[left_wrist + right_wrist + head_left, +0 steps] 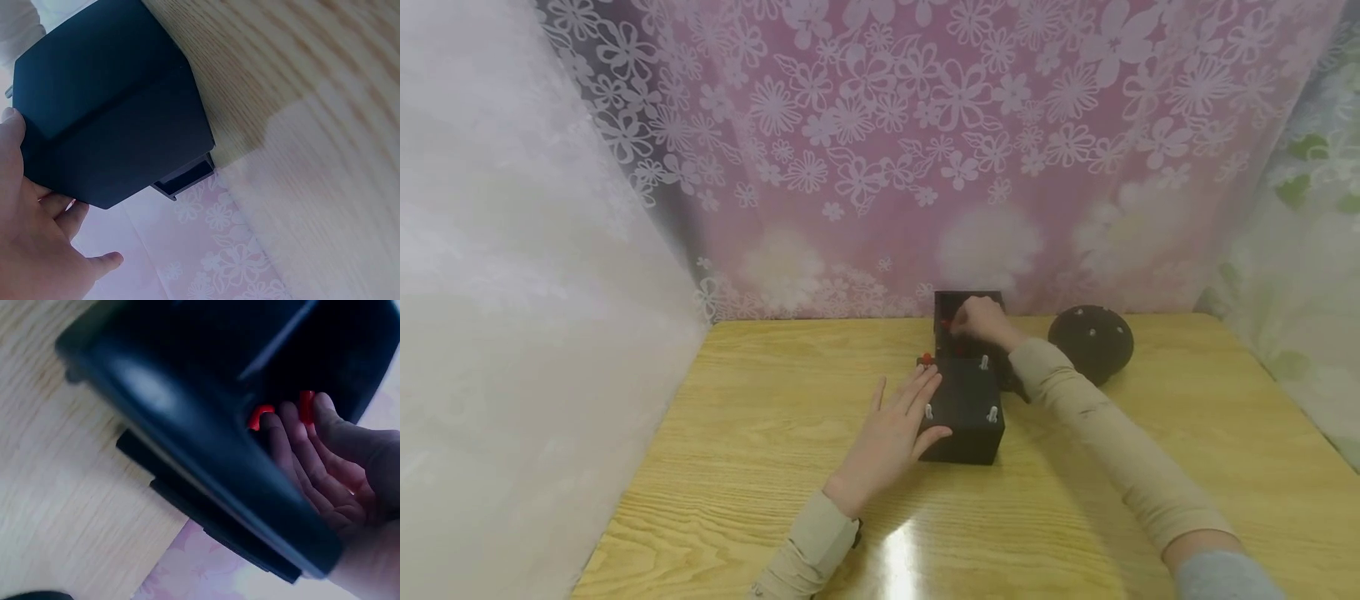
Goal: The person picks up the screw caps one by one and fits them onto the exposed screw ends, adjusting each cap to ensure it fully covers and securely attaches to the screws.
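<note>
My left hand [891,425] rests with fairly straight fingers along the left edge of a black box [962,442] with small white pegs on top. In the left wrist view the thumb [12,124] touches the black box [112,106]. At the box's back left corner is a red peg [927,359]. Behind it, my right hand [985,323] reaches into an open black bin [967,294]. In the right wrist view, the right hand [325,469] pinches a small red piece [306,407] between thumb and fingers; another red piece [260,417] shows by a fingertip.
A round black object [1090,343] with several light pegs on top stands right of the bin, close to the right sleeve [1105,425]. The wooden table [745,467] runs back to a pink flowered curtain [850,167]. A pale sheet [527,292] hangs at the left.
</note>
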{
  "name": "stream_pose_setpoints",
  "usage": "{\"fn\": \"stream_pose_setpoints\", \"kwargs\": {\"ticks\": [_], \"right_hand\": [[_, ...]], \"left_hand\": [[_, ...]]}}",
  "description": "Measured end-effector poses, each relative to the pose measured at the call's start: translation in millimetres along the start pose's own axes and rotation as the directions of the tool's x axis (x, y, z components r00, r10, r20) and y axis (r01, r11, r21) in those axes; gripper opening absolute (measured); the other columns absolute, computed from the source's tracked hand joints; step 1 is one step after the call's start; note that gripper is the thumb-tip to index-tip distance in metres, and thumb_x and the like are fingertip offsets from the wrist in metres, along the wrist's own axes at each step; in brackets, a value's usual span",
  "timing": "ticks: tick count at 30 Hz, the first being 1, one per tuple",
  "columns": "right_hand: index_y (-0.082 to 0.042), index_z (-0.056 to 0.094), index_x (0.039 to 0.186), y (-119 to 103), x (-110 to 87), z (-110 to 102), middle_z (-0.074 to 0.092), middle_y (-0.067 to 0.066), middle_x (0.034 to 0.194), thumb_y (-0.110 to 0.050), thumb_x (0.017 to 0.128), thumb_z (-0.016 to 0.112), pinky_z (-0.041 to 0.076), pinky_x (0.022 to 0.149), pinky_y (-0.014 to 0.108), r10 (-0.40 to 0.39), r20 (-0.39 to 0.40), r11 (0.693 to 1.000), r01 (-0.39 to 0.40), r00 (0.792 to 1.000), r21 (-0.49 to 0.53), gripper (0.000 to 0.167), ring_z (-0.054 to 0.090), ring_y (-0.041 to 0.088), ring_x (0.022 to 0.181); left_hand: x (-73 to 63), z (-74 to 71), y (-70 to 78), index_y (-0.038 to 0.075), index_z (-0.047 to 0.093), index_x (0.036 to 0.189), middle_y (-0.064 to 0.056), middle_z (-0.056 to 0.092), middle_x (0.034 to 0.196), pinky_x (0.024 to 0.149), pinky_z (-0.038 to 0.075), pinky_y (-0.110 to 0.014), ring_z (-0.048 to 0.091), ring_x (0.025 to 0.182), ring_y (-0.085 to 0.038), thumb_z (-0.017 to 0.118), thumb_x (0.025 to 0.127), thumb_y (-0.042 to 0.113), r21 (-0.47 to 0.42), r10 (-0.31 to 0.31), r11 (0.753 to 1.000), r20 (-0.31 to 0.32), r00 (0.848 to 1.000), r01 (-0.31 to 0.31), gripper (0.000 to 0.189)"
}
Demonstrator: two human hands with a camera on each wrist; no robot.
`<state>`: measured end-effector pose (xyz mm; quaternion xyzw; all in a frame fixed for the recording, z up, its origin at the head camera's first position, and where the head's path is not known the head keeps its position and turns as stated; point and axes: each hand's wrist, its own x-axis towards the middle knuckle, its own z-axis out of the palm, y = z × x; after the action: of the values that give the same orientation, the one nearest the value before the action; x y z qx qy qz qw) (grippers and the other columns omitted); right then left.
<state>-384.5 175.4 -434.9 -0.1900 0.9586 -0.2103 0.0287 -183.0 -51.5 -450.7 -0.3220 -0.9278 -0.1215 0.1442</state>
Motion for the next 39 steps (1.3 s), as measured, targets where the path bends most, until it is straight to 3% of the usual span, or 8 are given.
{"fn": "stream_pose_setpoints", "kwargs": {"ticks": [7,13,18,30,39], "right_hand": [[0.002,0.078,0.105,2,-10.6,-9,0.078,0.015,0.095,-0.019,0.097,0.069,0.061,0.078,0.041,0.074,0.016,0.976,-0.075,0.997,0.202,0.024,0.075,0.026,0.082],[0.001,0.076,0.11,0,-17.9,-14,0.077,0.014,0.096,-0.026,0.1,0.067,0.061,0.075,0.038,0.114,0.035,0.958,-0.119,0.993,0.261,0.03,0.074,0.021,0.078],[0.004,0.074,0.113,0,-27.1,-17,0.076,0.019,0.101,-0.024,0.1,0.067,0.062,0.076,0.039,0.095,0.007,0.93,-0.091,0.995,0.356,0.031,0.075,0.028,0.082],[0.011,0.065,0.125,-4,-54.8,-27,0.066,0.031,0.122,-0.019,0.104,0.059,0.059,0.089,0.043,0.072,-0.062,0.8,-0.02,0.996,0.6,0.037,0.068,0.047,0.103],[0.012,0.062,0.129,-6,-79.6,-28,0.063,0.034,0.126,-0.016,0.106,0.056,0.06,0.087,0.034,0.082,-0.145,0.748,0.035,0.986,0.663,0.037,0.071,0.04,0.103]], "left_hand": [[1.6,2.3,-1.2,0.01,0.028,0.161,-0.002,0.024,0.168,0.123,0.015,-0.057,0.018,0.155,-0.016,0.042,0.105,0.054,0.019,0.01,1.0,-0.013,1.0,-0.01,0.073],[1.8,2.2,-1.4,0.011,0.028,0.161,-0.001,0.023,0.168,0.124,0.014,-0.058,0.018,0.155,-0.016,0.042,0.105,0.054,-0.003,0.006,1.0,-0.014,1.0,-0.006,0.072],[1.3,1.4,0.1,0.01,0.027,0.161,-0.001,0.023,0.168,0.124,0.013,-0.058,0.017,0.155,-0.015,0.041,0.105,0.055,-0.011,0.004,1.0,-0.01,1.0,-0.004,0.073],[1.6,-0.3,0.5,0.01,0.027,0.161,-0.002,0.023,0.168,0.123,0.014,-0.059,0.017,0.155,-0.016,0.042,0.105,0.054,-0.021,-0.004,1.0,-0.01,1.0,0.003,0.073],[0.3,-0.2,2.0,0.01,0.027,0.161,-0.002,0.023,0.168,0.123,0.014,-0.059,0.017,0.156,-0.016,0.042,0.105,0.054,-0.022,0.004,1.0,-0.013,1.0,-0.004,0.073]]}}
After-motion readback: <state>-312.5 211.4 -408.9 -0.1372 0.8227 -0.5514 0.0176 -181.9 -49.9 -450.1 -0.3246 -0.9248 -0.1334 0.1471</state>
